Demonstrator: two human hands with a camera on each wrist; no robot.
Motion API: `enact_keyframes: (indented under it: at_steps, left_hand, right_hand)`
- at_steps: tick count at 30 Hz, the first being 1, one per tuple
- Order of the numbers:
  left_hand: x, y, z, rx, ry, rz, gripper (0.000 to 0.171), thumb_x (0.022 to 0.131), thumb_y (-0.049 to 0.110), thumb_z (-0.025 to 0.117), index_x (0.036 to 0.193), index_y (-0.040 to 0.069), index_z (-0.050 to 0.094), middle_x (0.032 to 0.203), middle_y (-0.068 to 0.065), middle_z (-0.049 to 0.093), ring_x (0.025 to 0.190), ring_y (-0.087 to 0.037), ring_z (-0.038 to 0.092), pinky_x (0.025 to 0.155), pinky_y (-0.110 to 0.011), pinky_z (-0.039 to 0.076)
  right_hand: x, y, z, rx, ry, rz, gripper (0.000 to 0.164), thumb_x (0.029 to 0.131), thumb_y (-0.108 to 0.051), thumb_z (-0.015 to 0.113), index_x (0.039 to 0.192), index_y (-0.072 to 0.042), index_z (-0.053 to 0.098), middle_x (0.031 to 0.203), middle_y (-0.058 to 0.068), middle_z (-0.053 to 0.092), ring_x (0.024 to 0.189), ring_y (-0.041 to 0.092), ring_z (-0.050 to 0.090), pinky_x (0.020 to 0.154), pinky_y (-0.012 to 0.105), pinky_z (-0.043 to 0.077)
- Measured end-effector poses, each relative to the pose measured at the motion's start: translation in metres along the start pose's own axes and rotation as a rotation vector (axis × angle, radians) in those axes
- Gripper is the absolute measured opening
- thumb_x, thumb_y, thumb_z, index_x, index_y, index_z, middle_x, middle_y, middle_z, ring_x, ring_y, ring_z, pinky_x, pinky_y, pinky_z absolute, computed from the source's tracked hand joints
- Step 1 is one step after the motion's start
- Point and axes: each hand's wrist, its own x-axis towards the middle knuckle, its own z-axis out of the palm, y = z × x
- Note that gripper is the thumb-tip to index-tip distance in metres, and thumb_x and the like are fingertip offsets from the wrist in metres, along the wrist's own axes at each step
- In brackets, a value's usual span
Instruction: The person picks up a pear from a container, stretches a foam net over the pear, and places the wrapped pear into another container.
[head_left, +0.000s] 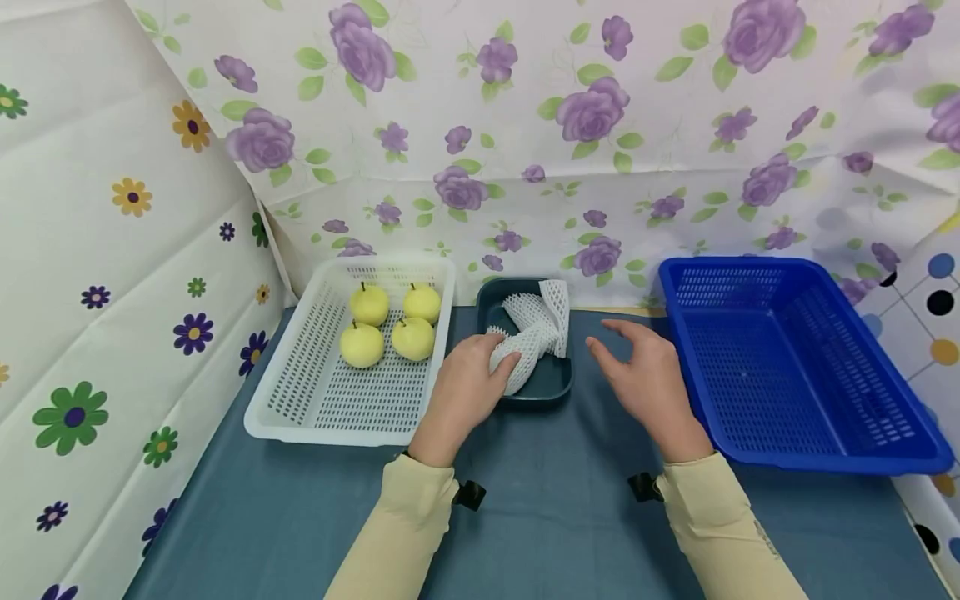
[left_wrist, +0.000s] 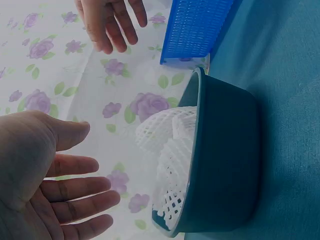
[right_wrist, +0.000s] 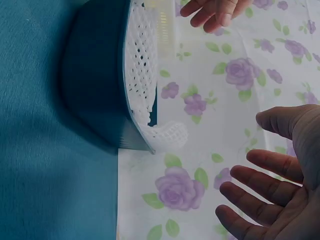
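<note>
White foam nets (head_left: 543, 337) are heaped in the dark green tray (head_left: 551, 383), one end raised past the rim at one o'clock. The left hand (head_left: 467, 377) is held at the tray's eight o'clock, fingers extended, grip unclosed. The right hand (head_left: 647, 379) is held at four o'clock, likewise unclosed, thumb and fingers parted. Four yellow fruits (head_left: 362, 345) are grouped in the white basket (head_left: 356, 408), placed at nine o'clock; the blue basket (head_left: 757, 367) is set at three.
</note>
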Motion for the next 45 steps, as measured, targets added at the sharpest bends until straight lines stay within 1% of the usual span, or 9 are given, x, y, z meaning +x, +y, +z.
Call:
enact_keyframes:
  at_steps: [5, 8, 12, 18, 28, 32, 36, 41, 45]
  left_hand:
    - [-0.003, -0.002, -0.010, -0.057, 0.012, 0.009, 0.037, 0.093, 0.041, 0.055, 0.119, 0.017, 0.064, 0.118, -0.002, 0.065, 0.108, -0.018, 0.061, 0.087, -0.036, 0.052]
    - [-0.003, -0.005, -0.024, -0.116, 0.024, 0.016, 0.033, 0.093, 0.037, 0.056, 0.115, 0.015, 0.066, 0.107, -0.002, 0.068, 0.092, -0.015, 0.063, 0.075, -0.032, 0.053]
    - [-0.002, -0.014, -0.048, -0.215, 0.034, 0.013, 0.027, 0.094, 0.032, 0.056, 0.109, 0.014, 0.068, 0.094, 0.001, 0.069, 0.076, -0.010, 0.060, 0.066, -0.026, 0.051]
    - [0.003, -0.036, -0.090, -0.308, 0.027, -0.065, 0.023, 0.094, 0.032, 0.057, 0.102, 0.016, 0.070, 0.085, 0.000, 0.068, 0.071, -0.011, 0.061, 0.061, -0.029, 0.052]
    - [0.015, -0.076, -0.134, -0.291, -0.019, -0.136, 0.026, 0.095, 0.034, 0.054, 0.092, 0.011, 0.066, 0.082, -0.008, 0.065, 0.070, -0.020, 0.060, 0.056, -0.032, 0.049]
    - [0.016, -0.094, -0.145, -0.214, -0.027, -0.183, 0.029, 0.095, 0.037, 0.052, 0.093, 0.012, 0.066, 0.083, -0.009, 0.065, 0.072, -0.021, 0.059, 0.055, -0.031, 0.047]
    - [0.015, -0.118, -0.153, -0.169, -0.027, -0.260, 0.033, 0.095, 0.040, 0.050, 0.098, 0.011, 0.066, 0.090, -0.009, 0.066, 0.074, -0.019, 0.061, 0.059, -0.030, 0.049]
    - [0.013, -0.152, -0.161, -0.257, -0.074, -0.373, 0.043, 0.095, 0.043, 0.048, 0.105, 0.004, 0.062, 0.097, -0.013, 0.064, 0.079, -0.016, 0.063, 0.067, -0.024, 0.054]
    - [0.010, -0.175, -0.167, -0.249, -0.052, -0.440, 0.045, 0.096, 0.044, 0.047, 0.105, 0.001, 0.060, 0.098, -0.016, 0.061, 0.082, -0.021, 0.062, 0.065, -0.024, 0.053]
  right_hand:
    - [0.003, -0.003, 0.005, 0.026, 0.014, -0.022, 0.049, 0.087, -0.053, 0.057, 0.120, -0.018, 0.063, 0.119, 0.010, 0.064, 0.102, 0.025, 0.062, 0.080, 0.047, 0.052]
    - [0.007, -0.009, 0.007, 0.042, 0.012, -0.035, 0.044, 0.087, -0.050, 0.059, 0.118, -0.019, 0.064, 0.117, 0.008, 0.065, 0.099, 0.023, 0.062, 0.079, 0.045, 0.052]
    - [0.014, -0.022, 0.009, 0.081, 0.002, -0.047, 0.039, 0.087, -0.045, 0.062, 0.117, -0.019, 0.065, 0.116, 0.006, 0.066, 0.104, 0.022, 0.061, 0.084, 0.045, 0.052]
    - [0.025, -0.045, 0.015, 0.107, -0.040, -0.091, 0.036, 0.088, -0.040, 0.063, 0.117, -0.018, 0.066, 0.116, 0.006, 0.066, 0.100, 0.023, 0.062, 0.081, 0.043, 0.053]
    - [0.042, -0.079, 0.033, 0.129, -0.149, -0.159, 0.039, 0.090, -0.043, 0.058, 0.121, -0.019, 0.062, 0.120, 0.002, 0.063, 0.110, 0.020, 0.059, 0.087, 0.040, 0.052]
    - [0.048, -0.091, 0.038, 0.135, -0.175, -0.170, 0.041, 0.091, -0.046, 0.056, 0.122, -0.021, 0.061, 0.121, -0.001, 0.063, 0.112, 0.017, 0.058, 0.088, 0.039, 0.052]
    - [0.055, -0.101, 0.043, 0.125, -0.196, -0.185, 0.042, 0.091, -0.047, 0.056, 0.124, -0.021, 0.059, 0.122, -0.001, 0.062, 0.113, 0.016, 0.058, 0.090, 0.038, 0.051]
    - [0.062, -0.112, 0.050, 0.120, -0.226, -0.198, 0.040, 0.091, -0.042, 0.057, 0.125, -0.021, 0.059, 0.122, -0.001, 0.063, 0.111, 0.014, 0.059, 0.089, 0.035, 0.052]
    - [0.066, -0.119, 0.053, 0.118, -0.241, -0.214, 0.040, 0.091, -0.041, 0.058, 0.125, -0.020, 0.059, 0.122, 0.000, 0.063, 0.109, 0.013, 0.060, 0.086, 0.033, 0.052]
